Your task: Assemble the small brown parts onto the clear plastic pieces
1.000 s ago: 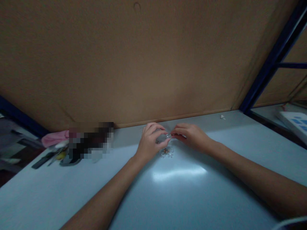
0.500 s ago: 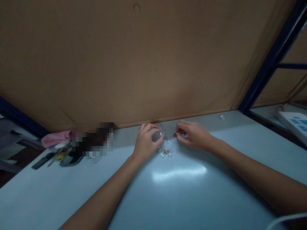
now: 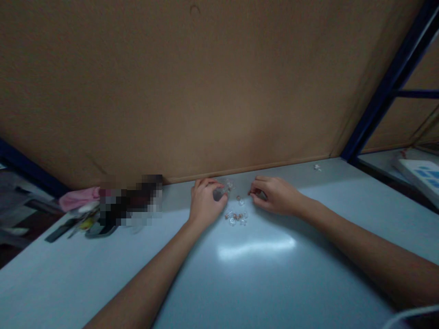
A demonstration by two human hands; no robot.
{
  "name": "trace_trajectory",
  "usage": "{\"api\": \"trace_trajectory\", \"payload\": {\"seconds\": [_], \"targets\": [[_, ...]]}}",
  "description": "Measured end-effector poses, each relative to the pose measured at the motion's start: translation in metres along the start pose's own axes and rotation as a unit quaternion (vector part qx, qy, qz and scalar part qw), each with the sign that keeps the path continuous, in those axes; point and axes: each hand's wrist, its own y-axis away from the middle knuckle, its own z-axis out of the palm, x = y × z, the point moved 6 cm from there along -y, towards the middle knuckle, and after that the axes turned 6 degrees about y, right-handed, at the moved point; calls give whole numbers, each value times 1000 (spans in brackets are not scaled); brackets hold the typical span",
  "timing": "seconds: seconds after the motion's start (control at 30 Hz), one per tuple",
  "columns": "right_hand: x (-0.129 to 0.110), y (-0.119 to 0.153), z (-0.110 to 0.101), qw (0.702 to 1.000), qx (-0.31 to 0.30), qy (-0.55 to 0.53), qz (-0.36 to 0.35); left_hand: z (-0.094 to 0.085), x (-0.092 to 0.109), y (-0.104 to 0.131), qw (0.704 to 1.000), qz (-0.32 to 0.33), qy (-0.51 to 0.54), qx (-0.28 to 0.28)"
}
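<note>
My left hand (image 3: pixel 206 201) rests at the left of a small pile of clear pieces (image 3: pixel 229 185). Its fingers are curved, with a gap between thumb and fingertips, and the fingertips reach the edge of that pile. To the right, my right hand (image 3: pixel 270 194) is closed in a pinch; whatever sits between its fingertips is too small to make out. Between the hands lies a single clear piece with a copper-coloured part (image 3: pixel 240 201). Nearer to me is a cluster of several similar clear and copper-coloured pieces (image 3: pixel 236 218).
All this is on a pale, shiny table (image 3: pixel 240 283) against a brown board (image 3: pixel 219 91). A pink cloth (image 3: pixel 78 198), a dark flat object (image 3: pixel 61 230) and other items crowd the left. Small white bits (image 3: pixel 317 167) lie at the back right, near a blue frame post (image 3: pixel 373 91).
My left hand has drawn slightly to the left, away from the single piece. My right hand has shifted only a little, its fingers still pinched.
</note>
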Motion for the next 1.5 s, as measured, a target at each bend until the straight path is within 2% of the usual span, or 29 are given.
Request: {"api": "trace_trajectory", "payload": {"seconds": [0.17,0.47,0.7,0.9,1.2,1.5], "targets": [[1,2,1,1000,3,-25,-6,1,1,0,1000,0,-1,-12],[5,0,1,1000,11,7,8,11,16,7,995,62,-15,-76],[21,-3,-1,996,2,56,68,12,15,8,994,62,-18,-91],[20,-3,-1,1000,-15,3,16,15,14,8,993,62,-23,-94],[26,-2,9,999,-26,2,23,12,16,8,994,67,-7,-88],[24,-2,9,999,-32,-4,28,13,16,9,994,70,-9,-89]]}}
